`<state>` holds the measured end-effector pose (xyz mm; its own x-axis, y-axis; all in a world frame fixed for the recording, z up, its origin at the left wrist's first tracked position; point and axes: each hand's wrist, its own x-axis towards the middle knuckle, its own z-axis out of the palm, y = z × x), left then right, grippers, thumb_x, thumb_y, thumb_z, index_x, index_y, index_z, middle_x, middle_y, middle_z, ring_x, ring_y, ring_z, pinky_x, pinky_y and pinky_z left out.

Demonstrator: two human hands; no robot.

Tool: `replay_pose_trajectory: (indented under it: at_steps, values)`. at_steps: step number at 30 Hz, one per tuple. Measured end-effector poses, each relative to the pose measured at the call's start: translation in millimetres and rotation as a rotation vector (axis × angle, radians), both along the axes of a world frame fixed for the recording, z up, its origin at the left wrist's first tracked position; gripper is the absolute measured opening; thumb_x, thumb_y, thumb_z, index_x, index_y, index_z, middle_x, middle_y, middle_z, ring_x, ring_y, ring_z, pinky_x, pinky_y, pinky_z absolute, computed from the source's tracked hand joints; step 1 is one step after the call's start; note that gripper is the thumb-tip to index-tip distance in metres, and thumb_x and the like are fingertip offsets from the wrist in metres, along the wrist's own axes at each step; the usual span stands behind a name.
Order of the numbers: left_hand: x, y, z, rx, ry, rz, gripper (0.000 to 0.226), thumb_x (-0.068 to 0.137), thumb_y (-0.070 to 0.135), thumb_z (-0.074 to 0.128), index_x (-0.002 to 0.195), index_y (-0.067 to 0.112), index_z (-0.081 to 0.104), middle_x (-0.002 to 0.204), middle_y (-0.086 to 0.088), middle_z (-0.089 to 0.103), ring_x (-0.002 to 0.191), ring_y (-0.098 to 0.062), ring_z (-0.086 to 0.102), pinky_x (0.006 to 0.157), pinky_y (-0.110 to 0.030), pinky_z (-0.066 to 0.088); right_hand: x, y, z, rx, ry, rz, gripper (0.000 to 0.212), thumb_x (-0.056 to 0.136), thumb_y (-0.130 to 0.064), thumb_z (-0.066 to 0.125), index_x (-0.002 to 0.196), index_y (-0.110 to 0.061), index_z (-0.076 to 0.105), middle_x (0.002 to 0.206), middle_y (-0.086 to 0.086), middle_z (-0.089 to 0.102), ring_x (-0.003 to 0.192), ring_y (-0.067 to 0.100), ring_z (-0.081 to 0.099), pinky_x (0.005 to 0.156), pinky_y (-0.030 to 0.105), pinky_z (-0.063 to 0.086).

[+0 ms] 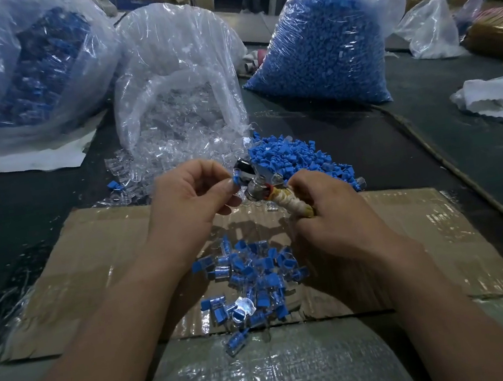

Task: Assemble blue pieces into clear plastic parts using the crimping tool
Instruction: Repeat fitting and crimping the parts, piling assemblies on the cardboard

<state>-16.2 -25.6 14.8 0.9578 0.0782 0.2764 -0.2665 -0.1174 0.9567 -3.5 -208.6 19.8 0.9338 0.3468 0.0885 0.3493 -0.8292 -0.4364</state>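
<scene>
1. Step in hand: the left hand (192,199) pinches a small blue plastic piece (236,180) between thumb and forefinger. It holds the piece right against the silver metal head of the crimping tool (258,189). I cannot tell whether a clear shell is already around it.
2. The right hand (328,211), at three o'clock from the left, is curled around the tool's cream-wrapped handle. The view does not show how wide the jaws stand.
3. The piece looks about to be pressed. The next move calls for seating it squarely in the jaws and giving one firm squeeze without pinching the fingertips. The finished piece would then drop at six o'clock.
4. Counted: two hands, one tool, one piece in hand.
5. At six o'clock a heap of finished blue-and-clear pieces (250,275) lies on a flat brown cardboard sheet (91,263). There are several dozen, too tangled for an exact count.
6. Two loose feed piles lie beyond the hands. A mound of loose blue pieces (297,157) is at one o'clock, and a spill of clear plastic parts (136,171) is at eleven o'clock.
7. There are three large transparent sacks. The sack of clear parts (173,71) stands at twelve o'clock and the sack of blue pieces (320,49) at two o'clock. The blurred sack with blue contents (20,71) stands at ten o'clock.
</scene>
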Motion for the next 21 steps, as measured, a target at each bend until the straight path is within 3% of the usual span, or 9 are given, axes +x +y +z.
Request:
replay_pose_trajectory:
  at_steps: [17, 21]
  values:
    - [-4.3, -4.4, 0.3, 0.091, -0.053, 0.105, 0.028, 0.081, -0.008, 0.06, 0.072, 0.018, 0.056, 0.067, -0.001, 0.061, 0.055, 0.001, 0.06, 0.054, -0.009, 0.048, -4.4, 6.6, 1.2, 0.032, -0.038, -0.033, 0.021, 0.076, -0.013, 0.061, 0.083, -0.028, 0.048, 0.075, -0.015, 0.047, 0.071, 0.001, 0.042, 0.058, 0.02, 0.031]
    - [-3.9, -4.2, 0.1, 0.104, -0.028, 0.13, 0.026, 0.082, -0.005, 0.06, 0.072, 0.019, 0.057, 0.066, 0.0, 0.061, 0.054, 0.001, 0.06, 0.054, -0.009, 0.048, -1.7, 5.0, -0.9, 0.024, -0.055, -0.039, 0.022, 0.078, -0.016, 0.061, 0.098, -0.023, 0.055, 0.087, -0.009, 0.051, 0.08, 0.008, 0.045, 0.066, 0.022, 0.034]
